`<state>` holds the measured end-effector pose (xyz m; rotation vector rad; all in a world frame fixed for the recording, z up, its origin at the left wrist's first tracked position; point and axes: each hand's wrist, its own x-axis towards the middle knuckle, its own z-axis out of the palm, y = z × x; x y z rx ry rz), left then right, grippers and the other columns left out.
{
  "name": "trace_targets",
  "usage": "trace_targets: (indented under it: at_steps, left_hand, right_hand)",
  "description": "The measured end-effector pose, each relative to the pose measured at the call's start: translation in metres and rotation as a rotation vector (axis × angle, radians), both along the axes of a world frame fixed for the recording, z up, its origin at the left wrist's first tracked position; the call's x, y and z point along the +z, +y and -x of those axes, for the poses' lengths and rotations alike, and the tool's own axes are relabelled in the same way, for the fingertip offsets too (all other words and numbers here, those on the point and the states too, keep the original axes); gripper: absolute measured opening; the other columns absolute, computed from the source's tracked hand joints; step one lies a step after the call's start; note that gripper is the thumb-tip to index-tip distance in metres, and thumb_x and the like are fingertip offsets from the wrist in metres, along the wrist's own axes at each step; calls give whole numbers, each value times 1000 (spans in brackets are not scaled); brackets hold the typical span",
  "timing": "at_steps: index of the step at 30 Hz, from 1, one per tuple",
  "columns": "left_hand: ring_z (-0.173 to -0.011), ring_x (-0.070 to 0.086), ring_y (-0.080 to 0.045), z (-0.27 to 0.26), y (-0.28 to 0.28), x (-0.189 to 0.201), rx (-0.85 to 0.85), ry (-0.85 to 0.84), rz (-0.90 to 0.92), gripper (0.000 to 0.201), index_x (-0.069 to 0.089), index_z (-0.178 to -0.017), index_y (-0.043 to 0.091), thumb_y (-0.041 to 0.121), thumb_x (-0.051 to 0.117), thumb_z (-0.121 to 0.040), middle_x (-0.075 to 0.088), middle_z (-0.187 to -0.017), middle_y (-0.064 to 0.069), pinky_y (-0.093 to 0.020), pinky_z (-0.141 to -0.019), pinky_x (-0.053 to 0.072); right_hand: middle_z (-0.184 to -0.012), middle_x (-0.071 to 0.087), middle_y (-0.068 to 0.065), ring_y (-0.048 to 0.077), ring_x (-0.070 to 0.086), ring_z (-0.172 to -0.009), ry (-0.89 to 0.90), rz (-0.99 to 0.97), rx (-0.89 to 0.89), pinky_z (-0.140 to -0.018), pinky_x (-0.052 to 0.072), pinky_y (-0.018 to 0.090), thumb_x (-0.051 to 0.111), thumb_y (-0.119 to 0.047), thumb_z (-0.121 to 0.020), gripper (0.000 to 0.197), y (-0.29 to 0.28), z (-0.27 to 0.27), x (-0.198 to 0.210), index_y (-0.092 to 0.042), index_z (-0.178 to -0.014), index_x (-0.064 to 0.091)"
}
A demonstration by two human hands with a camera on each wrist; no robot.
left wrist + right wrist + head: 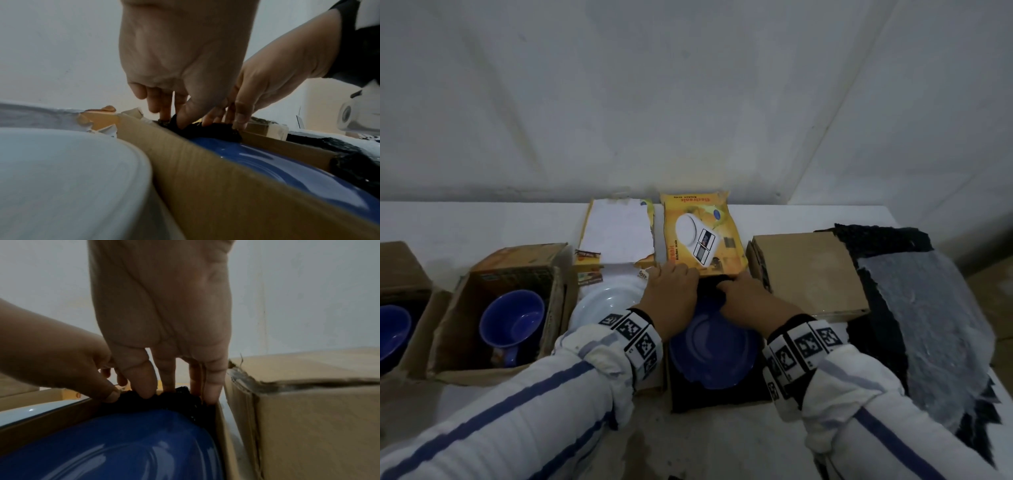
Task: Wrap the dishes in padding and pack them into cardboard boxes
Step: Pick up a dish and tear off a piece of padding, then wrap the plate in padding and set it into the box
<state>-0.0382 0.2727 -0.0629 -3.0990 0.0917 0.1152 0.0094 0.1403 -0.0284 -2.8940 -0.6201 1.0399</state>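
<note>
We have most dishes boxed but bare of padding. Right of our hands lies the spare padding sheet (924, 329), unused. Under our wrists the blue plate (714, 346) sits in its cardboard box (671, 387); the white plate (602, 305) lies left. Our left hand (671, 298) and right hand (748, 299) pinch the black padding (164, 400) at the plate's far edge; it is not yet folded over.
</note>
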Motion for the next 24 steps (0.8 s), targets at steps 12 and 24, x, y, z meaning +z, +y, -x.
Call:
trace_targets:
  at_steps: [12,24]
  left_hand:
    - [-127,36,-29,-1,-8,5,74,455,131,36,49,-122,13,25,50,-88,47,-129,-10,-56,-111,13]
    - [-122,38,-29,-22,-116,43,-7,224,462,36,46,-126,20,26,50,-90,41,-131,-6,-41,-99,33]
  right_hand:
    - [-148,33,14,29,39,-132,161,-33,7,-106,39,37,45,-22,-95,57,-4,1,0,-8,-147,24]
    - [-106,65,13,29,58,-99,-428,-565,-621,-79,44,30,50,-9,-88,20,-147,-4,26,-6,-98,68]
